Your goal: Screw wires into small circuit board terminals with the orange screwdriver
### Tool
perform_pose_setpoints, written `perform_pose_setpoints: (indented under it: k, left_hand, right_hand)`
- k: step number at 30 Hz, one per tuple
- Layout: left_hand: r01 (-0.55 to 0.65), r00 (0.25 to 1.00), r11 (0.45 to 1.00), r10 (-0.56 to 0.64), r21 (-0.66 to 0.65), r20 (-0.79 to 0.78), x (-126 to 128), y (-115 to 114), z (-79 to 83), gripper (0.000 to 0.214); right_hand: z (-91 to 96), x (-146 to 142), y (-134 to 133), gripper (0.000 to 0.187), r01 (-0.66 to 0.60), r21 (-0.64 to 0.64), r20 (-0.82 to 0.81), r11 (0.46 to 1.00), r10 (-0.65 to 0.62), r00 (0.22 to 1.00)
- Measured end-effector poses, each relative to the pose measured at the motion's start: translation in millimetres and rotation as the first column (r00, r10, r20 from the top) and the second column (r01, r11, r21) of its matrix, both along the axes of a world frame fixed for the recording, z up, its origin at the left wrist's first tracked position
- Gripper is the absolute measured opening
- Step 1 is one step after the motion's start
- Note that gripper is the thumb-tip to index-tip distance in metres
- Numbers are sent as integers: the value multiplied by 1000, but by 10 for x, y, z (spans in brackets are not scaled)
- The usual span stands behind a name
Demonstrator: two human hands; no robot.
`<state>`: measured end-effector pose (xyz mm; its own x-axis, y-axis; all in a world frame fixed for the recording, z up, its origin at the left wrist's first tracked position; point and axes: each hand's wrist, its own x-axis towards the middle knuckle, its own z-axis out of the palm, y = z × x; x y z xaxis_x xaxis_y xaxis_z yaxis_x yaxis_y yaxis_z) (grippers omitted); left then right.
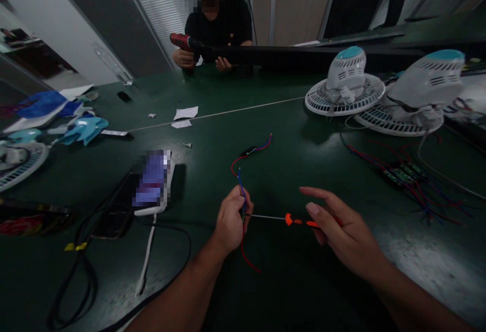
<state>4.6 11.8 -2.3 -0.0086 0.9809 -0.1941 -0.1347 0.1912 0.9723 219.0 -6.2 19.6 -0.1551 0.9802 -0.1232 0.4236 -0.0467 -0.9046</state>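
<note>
Between the thumb and fingers of my left hand (pixel 232 218) is a small circuit board (pixel 243 213), mostly covered by the fingers. A blue wire (pixel 241 184) rises from it and a red wire (pixel 246 255) hangs below. My right hand (pixel 336 225) is around the orange handle of a screwdriver (pixel 289 219), with the index finger stretched out above. The screwdriver's thin shaft points left and its tip meets the board at my left hand. Just beyond lies another small board (pixel 248 152) with red and blue wires.
Several wired boards (pixel 404 174) lie at right, below two white fan heads (pixel 345 89). A propped phone (pixel 152 177), a dark phone (pixel 116 213) and cables are at left. Paper scraps (pixel 186 113) lie farther back. Across the table a person holds a red power drill (pixel 182 41).
</note>
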Motion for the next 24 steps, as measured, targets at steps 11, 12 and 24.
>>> perform_pose_setpoints:
  k: [11,12,24]
  left_hand:
    - [14,1000,999,-13,33,-12,-28,-1,-16,19]
    - [11,1000,999,-10,36,-15,-28,-1,-17,19]
    - [9,1000,1000,-9,10,2,-44,8,-57,19]
  right_hand:
    - [-36,1,-1,42,-46,74,-68,996,51,996]
    - [-37,0,1,43,-47,77,-73,996,52,996]
    - [-46,11,-11,42,-63,103,-63,993,70,996]
